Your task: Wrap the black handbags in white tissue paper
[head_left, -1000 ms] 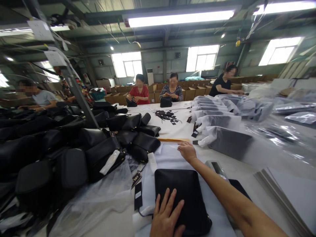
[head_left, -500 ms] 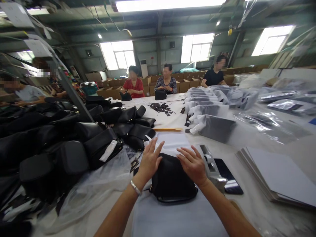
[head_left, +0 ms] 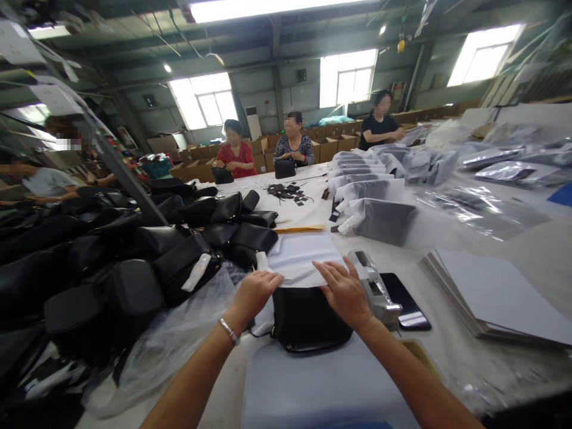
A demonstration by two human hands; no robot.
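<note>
Whereas the smooth black bag (head_left: 310, 320) lay uncovered a moment ago on the desk (head_left: 292, 215), my left grip (head_left: 256, 295) now pinches creased white paper (head_left: 301, 255) across its far end, my right grip (head_left: 347, 293) spread-fingered there, its closure unclear, translucent sleeves (head_left: 385, 220) ranked beyond.

A flat black smartphone (head_left: 403, 295) lies on the white tabletop (head_left: 308, 215). Across it are a person in a red top (head_left: 241, 158), a person in a black-and-white patterned top (head_left: 304, 146) and, farther right, a person in a black T-shirt (head_left: 378, 129). Open brown cardboard boxes (head_left: 329, 150) stand behind them, below bright rectangular windows (head_left: 348, 77). A long white tube lamp (head_left: 268, 8) hangs overhead.
</note>
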